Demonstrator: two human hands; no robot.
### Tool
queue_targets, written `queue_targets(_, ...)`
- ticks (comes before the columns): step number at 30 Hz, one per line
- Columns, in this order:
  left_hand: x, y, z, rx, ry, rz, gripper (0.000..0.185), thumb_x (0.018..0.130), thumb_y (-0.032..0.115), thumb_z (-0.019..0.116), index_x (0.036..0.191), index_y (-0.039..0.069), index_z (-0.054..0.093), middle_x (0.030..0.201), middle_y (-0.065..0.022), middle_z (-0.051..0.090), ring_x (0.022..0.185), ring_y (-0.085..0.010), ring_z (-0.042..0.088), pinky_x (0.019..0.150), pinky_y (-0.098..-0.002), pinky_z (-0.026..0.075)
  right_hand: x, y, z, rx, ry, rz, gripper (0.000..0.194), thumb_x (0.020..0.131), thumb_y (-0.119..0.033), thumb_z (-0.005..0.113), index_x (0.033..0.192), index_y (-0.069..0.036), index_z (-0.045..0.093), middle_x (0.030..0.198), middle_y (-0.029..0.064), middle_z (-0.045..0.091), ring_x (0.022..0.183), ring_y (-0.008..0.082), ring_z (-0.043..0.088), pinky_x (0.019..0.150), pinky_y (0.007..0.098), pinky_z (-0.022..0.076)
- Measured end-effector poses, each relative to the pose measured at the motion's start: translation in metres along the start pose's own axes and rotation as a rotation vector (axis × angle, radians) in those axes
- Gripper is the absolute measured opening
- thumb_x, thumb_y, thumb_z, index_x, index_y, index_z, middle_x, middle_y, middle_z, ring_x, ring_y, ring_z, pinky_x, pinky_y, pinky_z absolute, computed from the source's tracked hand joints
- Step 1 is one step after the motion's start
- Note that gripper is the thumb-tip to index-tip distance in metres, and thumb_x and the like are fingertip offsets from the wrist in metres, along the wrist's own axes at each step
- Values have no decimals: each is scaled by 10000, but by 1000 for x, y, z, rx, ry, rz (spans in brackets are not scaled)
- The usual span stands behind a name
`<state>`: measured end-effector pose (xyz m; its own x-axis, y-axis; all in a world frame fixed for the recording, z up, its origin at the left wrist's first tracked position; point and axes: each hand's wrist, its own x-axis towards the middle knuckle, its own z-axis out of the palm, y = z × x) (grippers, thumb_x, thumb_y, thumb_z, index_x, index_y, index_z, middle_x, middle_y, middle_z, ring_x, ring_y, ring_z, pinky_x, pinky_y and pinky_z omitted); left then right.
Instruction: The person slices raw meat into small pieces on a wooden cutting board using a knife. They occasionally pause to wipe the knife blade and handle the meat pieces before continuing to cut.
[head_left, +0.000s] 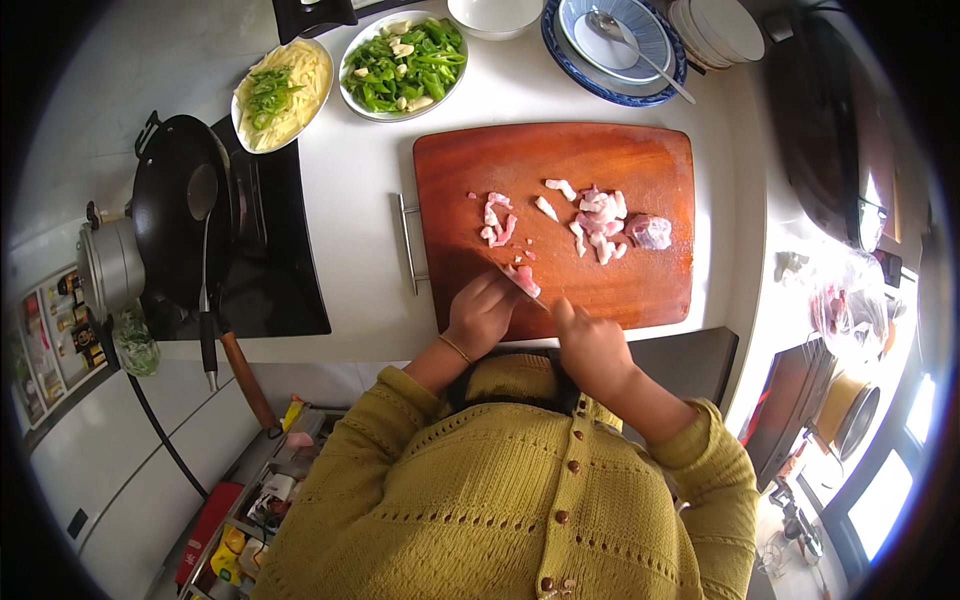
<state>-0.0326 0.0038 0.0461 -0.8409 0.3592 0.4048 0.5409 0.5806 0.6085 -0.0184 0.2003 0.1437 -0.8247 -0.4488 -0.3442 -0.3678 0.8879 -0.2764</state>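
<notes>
On the reddish wooden cutting board (622, 289), my right hand (592, 341) grips a knife (534, 298), its handle mostly hidden in the fist. The thin blade slants up and left, right beside the fingertips of my left hand (484, 309). Those fingers are bent down on the board's near edge, and whatever lies beneath them is hidden. A cut piece of pink meat (523, 279) rests against the blade's far side. Beyond it lie a few meat strips (498, 221). Farther right are a pile of sliced fatty meat (600, 217) and an uncut chunk of meat (649, 231).
Behind the board stand a plate of green peppers with garlic (405, 67), a plate of pale shreds (281, 94), a white bowl (496, 16) and blue-rimmed dishes (615, 45) with a spoon. A black wok (176, 225) with a ladle sits on the left hob (274, 292). An open drawer (259, 495) is below left.
</notes>
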Motion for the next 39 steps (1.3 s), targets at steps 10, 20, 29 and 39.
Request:
queue_targets(10,7,-5,-6,-10,88,-32,275,740,-16,681,1011,1,726,1038,-99,702,949,-290,671,821,-392,570,33,-11,19,-25,228,-102,118,851,-81,572,934,-65,488,738,77,633,548,206,680,435,322,535)
queue_targets(20,-1,-6,0,-64,45,-53,193,782,-12,661,964,14,719,1026,-116,689,927,-327,661,776,-405,559,34,-15,17,-86,97,-63,158,839,-72,586,978,-62,511,772,82,646,554,188,672,441,307,534)
queue_targets(29,1,-6,1,-39,92,-9,193,737,-14,661,921,17,713,945,-98,673,895,-305,654,756,-398,559,6,-6,13,-70,135,-47,232,863,-78,563,1083,-27,508,758,75,657,553,209,683,439,326,539)
queue_targets(39,-7,6,-32,101,-5,66,151,751,6,696,897,29,728,970,-72,675,888,-269,633,777,-387,536,-1,16,19,79,5,93,194,839,-3,560,993,-31,445,809,157,670,644,308,704,534,386,572)
